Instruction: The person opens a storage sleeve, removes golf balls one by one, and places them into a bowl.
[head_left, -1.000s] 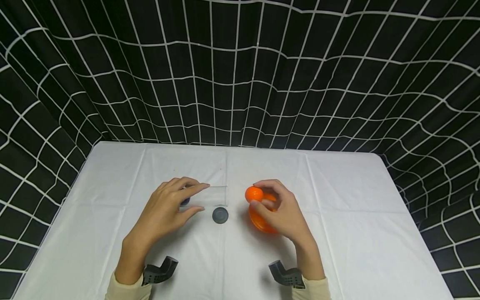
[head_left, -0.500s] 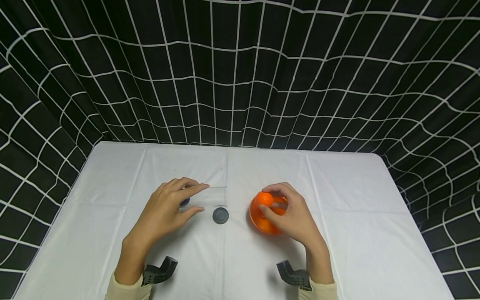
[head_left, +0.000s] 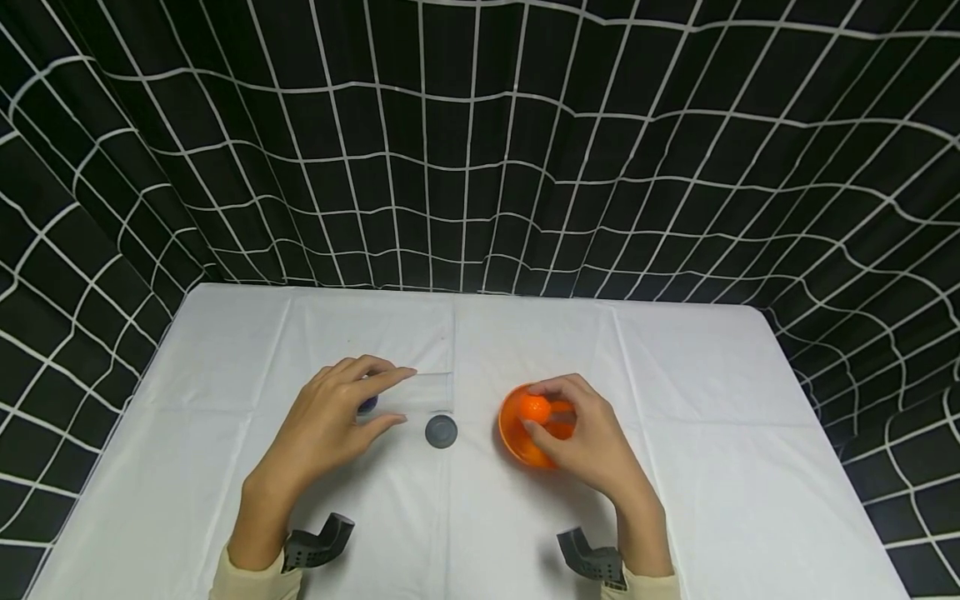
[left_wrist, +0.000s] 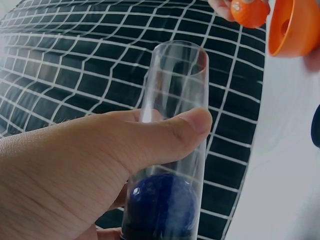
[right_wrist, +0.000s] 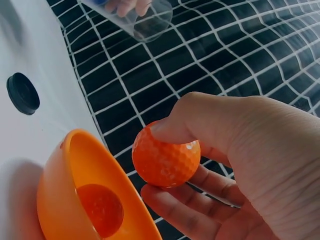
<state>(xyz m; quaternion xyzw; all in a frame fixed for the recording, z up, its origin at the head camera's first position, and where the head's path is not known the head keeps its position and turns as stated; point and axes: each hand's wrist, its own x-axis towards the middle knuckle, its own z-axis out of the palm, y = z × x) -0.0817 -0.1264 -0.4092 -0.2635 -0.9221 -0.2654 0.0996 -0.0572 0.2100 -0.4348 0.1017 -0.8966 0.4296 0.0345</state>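
My left hand (head_left: pixel 333 412) grips a clear plastic tube (left_wrist: pixel 175 85) between thumb and fingers. A glossy dark blue ball (left_wrist: pixel 162 207) sits in the lower part of this tube, below the thumb. The tube's open end (right_wrist: pixel 152 20) appears at the top of the right wrist view. An orange dimpled golf ball (right_wrist: pixel 165 156) is pinched between the thumb and fingers of my right hand (head_left: pixel 585 433). In the head view that ball overlaps the inside of an orange bowl (head_left: pixel 512 437). A darker orange round patch (right_wrist: pixel 102 210) shows at the bowl's bottom.
A dark grey round cap (head_left: pixel 441 432) lies on the white tablecloth (head_left: pixel 712 467) between the hands. Behind the table hangs a black curtain (head_left: pixel 495 133) with a white grid. Each wrist carries a black camera mount (head_left: pixel 318 542).
My right hand has moved right and slightly nearer with the orange golf ball, from the bowl's far left edge to over its inside. The left hand and tube have hardly moved.
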